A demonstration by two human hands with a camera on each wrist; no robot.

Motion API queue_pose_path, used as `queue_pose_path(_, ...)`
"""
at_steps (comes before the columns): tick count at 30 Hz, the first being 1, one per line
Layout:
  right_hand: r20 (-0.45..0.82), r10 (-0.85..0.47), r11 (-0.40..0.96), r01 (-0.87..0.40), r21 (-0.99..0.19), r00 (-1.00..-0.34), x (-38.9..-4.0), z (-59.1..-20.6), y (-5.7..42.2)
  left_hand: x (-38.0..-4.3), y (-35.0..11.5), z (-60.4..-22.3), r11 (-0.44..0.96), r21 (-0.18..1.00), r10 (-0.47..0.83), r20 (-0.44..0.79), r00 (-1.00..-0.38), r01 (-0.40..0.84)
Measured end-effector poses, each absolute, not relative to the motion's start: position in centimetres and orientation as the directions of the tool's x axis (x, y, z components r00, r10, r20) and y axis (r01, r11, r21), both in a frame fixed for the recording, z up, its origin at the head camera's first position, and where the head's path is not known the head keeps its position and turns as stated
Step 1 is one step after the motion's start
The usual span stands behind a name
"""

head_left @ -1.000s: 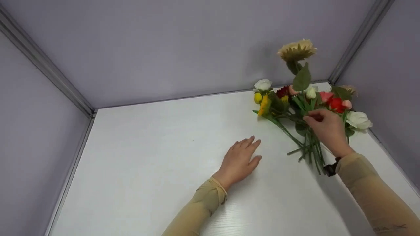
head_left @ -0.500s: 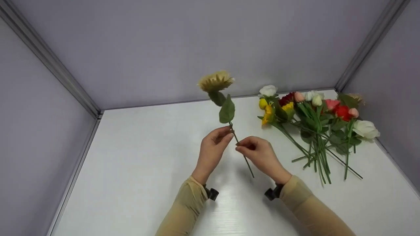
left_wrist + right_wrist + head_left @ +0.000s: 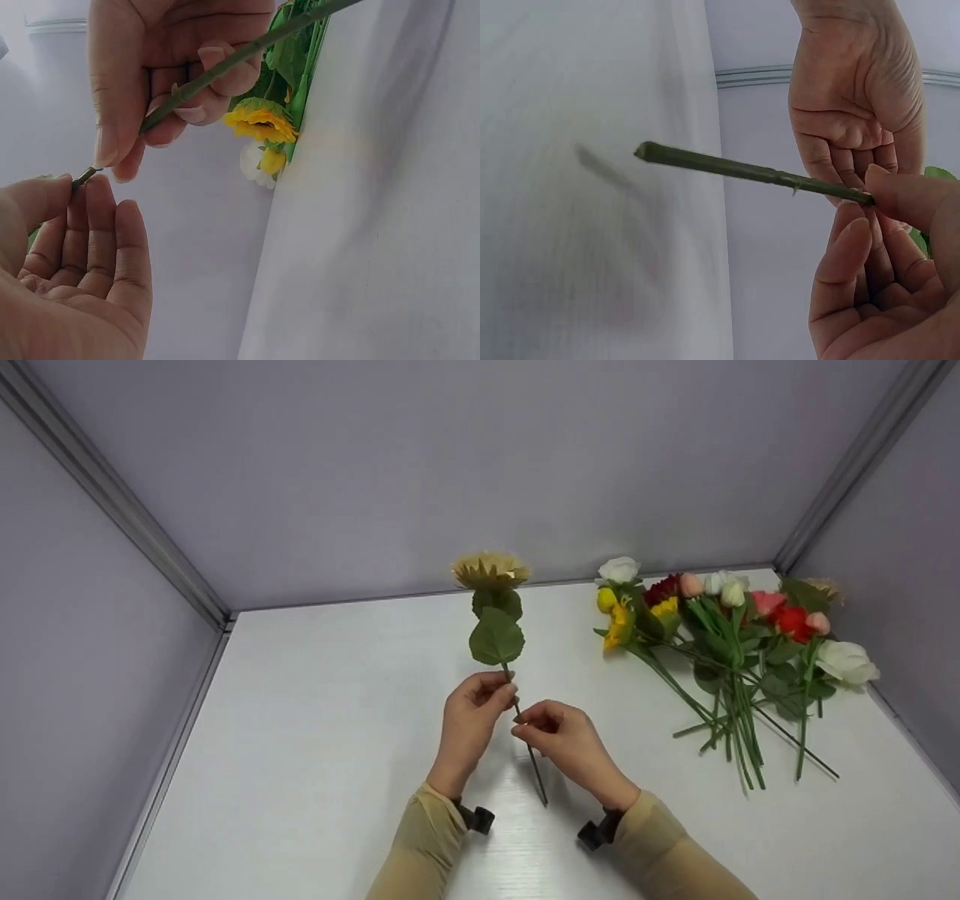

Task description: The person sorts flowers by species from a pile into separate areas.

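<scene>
A cream-coloured artificial flower stands nearly upright over the middle of the table, two green leaves below its head. My left hand pinches its stem between thumb and fingers just under the leaves. Slightly lower, my right hand pinches the same stem between thumb and forefinger. In the right wrist view the stem's cut end points away from both hands, above the white surface. The left wrist view shows the thumb and fingers of the left hand around a short piece of stem.
On the right of the white table lies a pile of artificial flowers: a white rose, a red flower, a yellow sunflower and several others, their stems crossing toward the front. Grey panels enclose the back and sides.
My right hand has brought the cream flower from the pile to the middle. My left hand has risen from the table and gripped its stem. Both hands have since lowered slightly, the flower straightening.
</scene>
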State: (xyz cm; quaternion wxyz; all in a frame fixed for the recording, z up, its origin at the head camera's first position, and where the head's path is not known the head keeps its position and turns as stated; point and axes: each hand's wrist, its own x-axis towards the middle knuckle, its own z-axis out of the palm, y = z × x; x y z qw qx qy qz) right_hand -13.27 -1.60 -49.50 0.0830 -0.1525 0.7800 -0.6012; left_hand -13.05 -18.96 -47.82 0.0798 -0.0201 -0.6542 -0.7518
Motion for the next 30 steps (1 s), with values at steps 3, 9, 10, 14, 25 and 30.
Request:
queue_pose_path(3, 0.025, -0.362, 0.203, -0.105, -0.974, -0.932, -13.1, -49.6, -1.7, -12.9, -19.3, -47.7, -0.140, 0.980, -0.078, 0.130, -0.988, 0.140)
queue_pose_path(9, -0.055, -0.431, 0.147, -0.010, -0.989, -0.901, -12.9, -50.1, -1.7, -12.9, -19.9, -47.4, -0.142, 0.981, -0.093, 0.119, -0.988, 0.132)
queue_pose_path(10, -0.065, -0.440, 0.136, 0.005, -0.991, -0.896, -12.9, -50.2, -1.7, -12.8, -19.9, -47.4, -0.145, 0.981, -0.097, 0.116, -0.989, 0.129)
queue_pose_path(14, -0.076, -0.452, 0.103, 0.033, -0.994, -0.889, -12.8, -50.4, -2.0, -12.8, -19.9, -47.5, -0.156, 0.983, -0.090, 0.078, -0.993, 0.091)
queue_pose_path(25, -0.027, -0.496, 0.195, -0.081, -0.977, -0.868, -13.0, -50.2, -3.5, -12.9, -24.0, -46.5, 0.024, 1.000, -0.086, 0.002, -0.996, 0.000)
queue_pose_path(30, 0.099, -0.552, 0.362, -0.345, -0.866, -0.828, -13.6, -48.9, -4.7, -12.6, -30.9, -45.6, 0.256, 0.962, -0.171, -0.050, -0.984, -0.093)
